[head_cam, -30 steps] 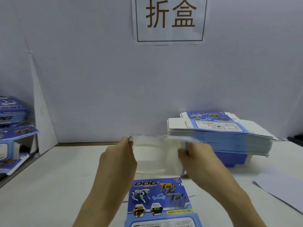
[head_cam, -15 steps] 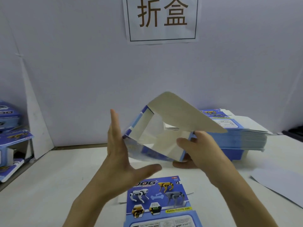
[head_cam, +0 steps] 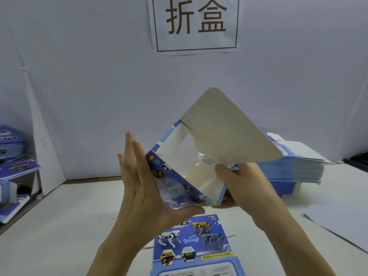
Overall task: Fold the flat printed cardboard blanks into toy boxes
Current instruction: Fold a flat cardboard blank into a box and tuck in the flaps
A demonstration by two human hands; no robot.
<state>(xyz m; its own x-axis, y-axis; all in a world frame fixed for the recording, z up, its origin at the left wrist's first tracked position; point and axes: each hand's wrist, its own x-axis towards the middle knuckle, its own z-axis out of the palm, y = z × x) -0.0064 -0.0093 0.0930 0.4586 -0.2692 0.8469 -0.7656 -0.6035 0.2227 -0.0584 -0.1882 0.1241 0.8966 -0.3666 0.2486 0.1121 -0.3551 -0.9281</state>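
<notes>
A second ago the box (head_cam: 175,188) was still nearly flat and low between my hands. Now I am holding it higher and opened into a square tube, tipped onto one corner like a diamond, and its big flap (head_cam: 225,128) is standing higher than it was half a second ago.

My left hand (head_cam: 143,188) is lying flat against the printed left side, fingers straight and together, thumb reaching under the bottom corner. My right hand (head_cam: 245,186) is gripping the lower right wall: the thumb is pressing on the inside face and the fingers are curling round underneath. The box is hanging in the air between the two palms, above the table (head_cam: 59,226) and just over a flat blank (head_cam: 191,246) lying there face up.

The card is thin and stiff – glossy blue print with toy dogs outside, plain matt white inside. The flap is showing its grey-white back, with rounded corners. Behind my right hand a stack (head_cam: 294,168) of flat blanks is sitting on the table, its edges making fine blue and white layers.
</notes>
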